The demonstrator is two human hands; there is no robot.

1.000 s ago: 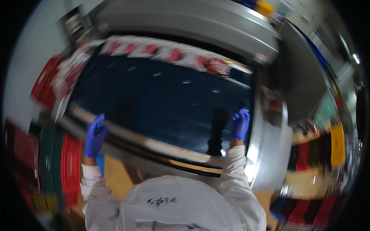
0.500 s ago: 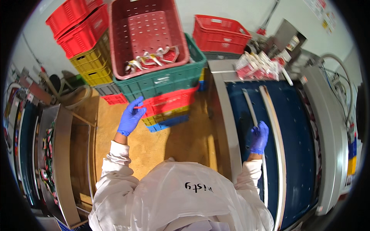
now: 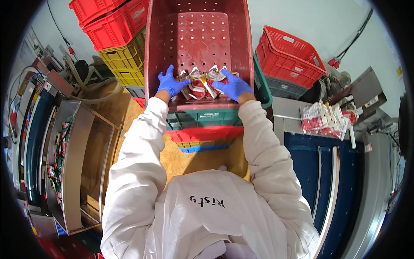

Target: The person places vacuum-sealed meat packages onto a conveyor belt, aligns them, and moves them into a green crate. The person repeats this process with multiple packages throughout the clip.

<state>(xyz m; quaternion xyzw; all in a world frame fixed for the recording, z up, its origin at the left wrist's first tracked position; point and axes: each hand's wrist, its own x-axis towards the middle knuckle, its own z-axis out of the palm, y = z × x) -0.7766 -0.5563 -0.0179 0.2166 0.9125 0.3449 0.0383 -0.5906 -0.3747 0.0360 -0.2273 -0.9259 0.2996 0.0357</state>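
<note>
Both my hands reach into the near end of a dark red crate (image 3: 198, 39) with a perforated floor. A row of red-and-white plastic packets (image 3: 200, 86) stands there against its near wall. At the row's left end is my left hand (image 3: 171, 83) in a blue glove, fingers spread, its fingertips against the packets. My right hand (image 3: 236, 86), also blue-gloved, lies at the right end with fingers stretched over the packets' edge. Neither hand visibly grips a packet. Beneath the dark red crate is a green crate (image 3: 205, 118), on top of red, yellow and blue ones.
Red and yellow crates (image 3: 125, 52) are stacked at the left. At the right stand a red crate (image 3: 291, 56) and a blue conveyor belt (image 3: 345, 190) with a heap of packets (image 3: 323, 118) at its far end. A metal trough (image 3: 73, 172) holds more packets on the left.
My right hand has left the pale rail on the conveyor, and both hands have moved into the dark red crate onto the packets. The view has turned toward that crate.
</note>
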